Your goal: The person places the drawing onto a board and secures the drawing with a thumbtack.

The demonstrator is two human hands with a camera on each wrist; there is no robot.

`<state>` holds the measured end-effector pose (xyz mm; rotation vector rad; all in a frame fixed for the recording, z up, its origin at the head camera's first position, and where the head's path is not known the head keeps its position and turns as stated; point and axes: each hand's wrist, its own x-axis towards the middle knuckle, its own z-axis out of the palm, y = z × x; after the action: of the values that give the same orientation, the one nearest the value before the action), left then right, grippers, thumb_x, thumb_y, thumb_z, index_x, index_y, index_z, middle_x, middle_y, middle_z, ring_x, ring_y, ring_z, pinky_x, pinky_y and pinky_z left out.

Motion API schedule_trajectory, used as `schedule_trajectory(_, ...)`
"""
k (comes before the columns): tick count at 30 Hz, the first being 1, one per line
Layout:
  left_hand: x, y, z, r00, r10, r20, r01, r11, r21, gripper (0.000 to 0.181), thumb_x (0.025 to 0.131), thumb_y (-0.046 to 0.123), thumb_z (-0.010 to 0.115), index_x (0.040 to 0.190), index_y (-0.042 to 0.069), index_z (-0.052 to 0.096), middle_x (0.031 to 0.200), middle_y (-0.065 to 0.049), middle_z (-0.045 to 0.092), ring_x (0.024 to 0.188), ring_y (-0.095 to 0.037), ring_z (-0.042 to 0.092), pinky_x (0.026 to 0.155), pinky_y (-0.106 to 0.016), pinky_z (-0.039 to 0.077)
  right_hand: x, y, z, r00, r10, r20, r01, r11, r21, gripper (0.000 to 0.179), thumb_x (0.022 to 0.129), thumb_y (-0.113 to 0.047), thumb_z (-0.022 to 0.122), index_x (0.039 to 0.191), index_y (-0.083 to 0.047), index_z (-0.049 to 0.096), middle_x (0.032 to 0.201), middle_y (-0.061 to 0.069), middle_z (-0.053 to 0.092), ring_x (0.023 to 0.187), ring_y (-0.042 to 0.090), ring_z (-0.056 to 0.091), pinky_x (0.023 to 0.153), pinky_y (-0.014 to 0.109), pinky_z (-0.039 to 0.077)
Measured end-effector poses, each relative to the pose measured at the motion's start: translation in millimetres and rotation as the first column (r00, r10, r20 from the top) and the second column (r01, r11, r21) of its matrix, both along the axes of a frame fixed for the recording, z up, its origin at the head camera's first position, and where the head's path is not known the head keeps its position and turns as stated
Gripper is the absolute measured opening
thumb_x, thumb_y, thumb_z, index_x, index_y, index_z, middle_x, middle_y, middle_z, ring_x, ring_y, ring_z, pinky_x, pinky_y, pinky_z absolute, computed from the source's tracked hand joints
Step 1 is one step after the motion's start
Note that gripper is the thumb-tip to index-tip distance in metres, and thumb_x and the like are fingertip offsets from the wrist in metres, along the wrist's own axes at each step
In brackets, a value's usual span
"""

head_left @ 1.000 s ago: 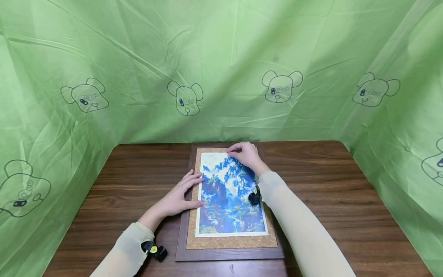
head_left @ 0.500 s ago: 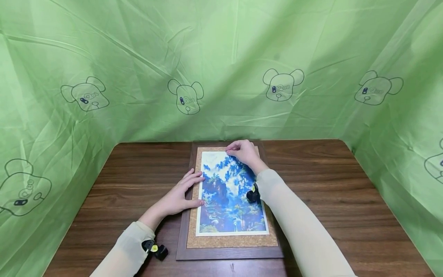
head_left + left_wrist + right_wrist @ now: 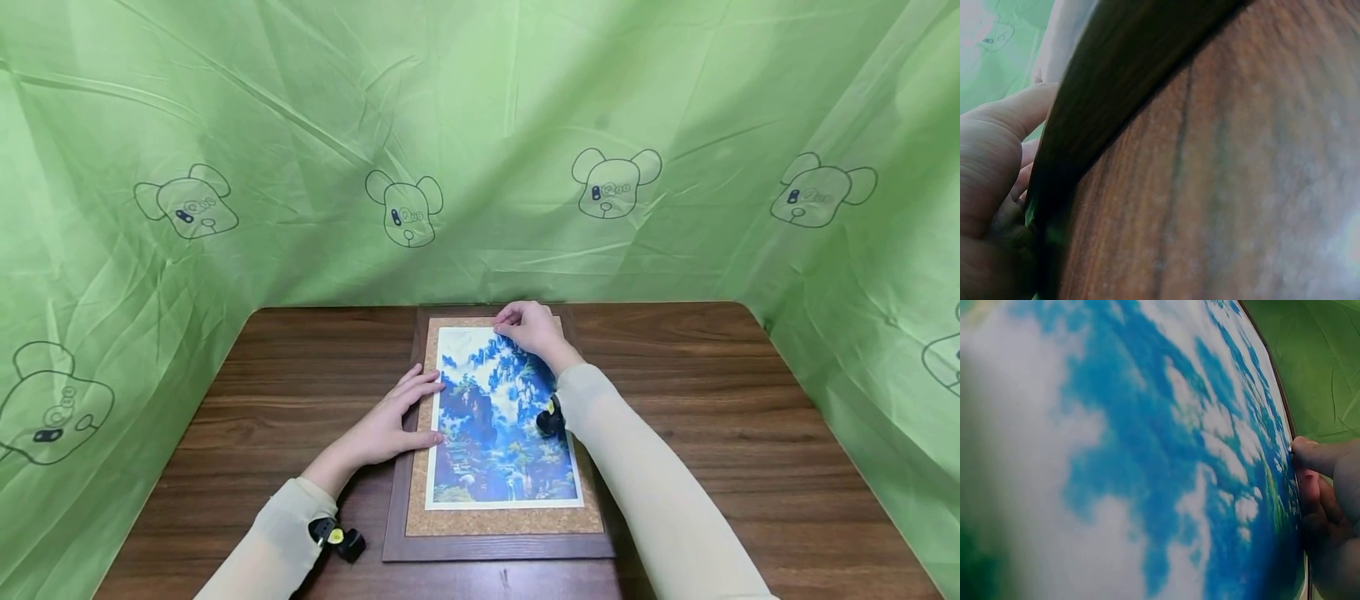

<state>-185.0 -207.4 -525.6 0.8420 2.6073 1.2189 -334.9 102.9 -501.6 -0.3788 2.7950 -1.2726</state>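
Note:
A cork board (image 3: pixel 495 523) in a dark wooden frame (image 3: pixel 498 547) lies on the table. On it is a printed picture (image 3: pixel 480 425) of blue mountains, clouds and trees with a white border. My left hand (image 3: pixel 382 427) rests at the board's left side, fingers and thumb spread, tips on the picture's left edge. At the picture's top edge, near its middle, the curled fingers of my right hand (image 3: pixel 530 327) pinch a tiny thing, mostly hidden; I cannot tell its kind. In the right wrist view the thumb (image 3: pixel 1319 453) points at the print's surface.
The brown wooden table (image 3: pixel 697 400) extends to both sides of the board. Green cloth (image 3: pixel 495 233) with printed bear heads hangs around the back and sides. A black wrist camera (image 3: pixel 551 417) sits over the picture's right part, another camera (image 3: pixel 337 537) beside the left forearm.
My right hand shifts only slightly along the picture's top edge, still pinching. The left hand stays in place, and the head view has tilted a little.

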Motion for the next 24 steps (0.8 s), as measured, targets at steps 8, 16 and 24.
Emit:
schedule_trajectory(8, 0.2, 0.2, 0.2, 1.0, 0.002, 0.001, -0.002, 1.0, -0.001, 0.082, 0.094, 0.038, 0.088, 0.163, 0.012, 0.052, 0.177, -0.008, 0.034, 0.169, -0.034, 0.007, 0.129, -0.071, 0.015, -0.4, 0, 7.4, 0.992, 0.086, 0.096, -0.081, 0.995, -0.052, 0.013, 0.107, -0.023, 0.074, 0.11, -0.011, 0.079, 0.1, 0.005, 0.075, 0.088, 0.022, 0.065, 0.085, 0.039, 0.052)
schedule_trajectory(16, 0.5, 1.0, 1.6, 1.0, 0.002, 0.002, -0.002, 1.0, 0.002, 0.082, 0.094, 0.038, 0.088, 0.163, 0.012, 0.052, 0.177, -0.008, 0.034, 0.169, -0.036, 0.007, 0.128, -0.073, 0.015, -1.9, -2, 15.1, 0.988, 0.047, 0.144, -0.05, 0.999, 0.013, 0.015, 0.105, -0.022, 0.077, 0.107, -0.008, 0.081, 0.099, 0.006, 0.076, 0.091, 0.024, 0.066, 0.091, 0.043, 0.053)
schedule_trajectory(24, 0.5, 0.9, 1.0, 1.0, 0.002, -0.003, -0.002, 1.0, 0.002, 0.082, 0.094, 0.037, 0.088, 0.163, 0.012, 0.052, 0.177, -0.008, 0.035, 0.169, -0.036, 0.007, 0.128, -0.073, 0.015, -2.6, -4, 12.6, 0.997, 0.01, 0.082, -0.015, 0.998, 0.058, 0.011, 0.103, -0.02, 0.08, 0.104, -0.01, 0.082, 0.097, 0.004, 0.078, 0.089, 0.023, 0.068, 0.089, 0.043, 0.055)
